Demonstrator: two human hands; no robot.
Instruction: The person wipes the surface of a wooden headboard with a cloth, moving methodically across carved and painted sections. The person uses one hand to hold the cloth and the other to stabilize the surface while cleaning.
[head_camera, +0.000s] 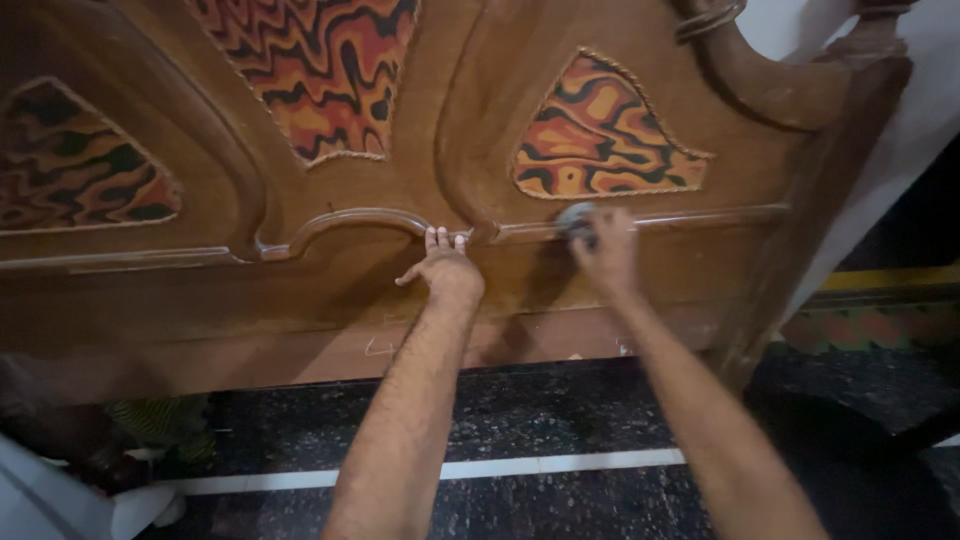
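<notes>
Both arms outstretched, left hand flat, right hand (seemingly) clenched.

Glossy carved wooden headboard, patterned cloth insets
</notes>
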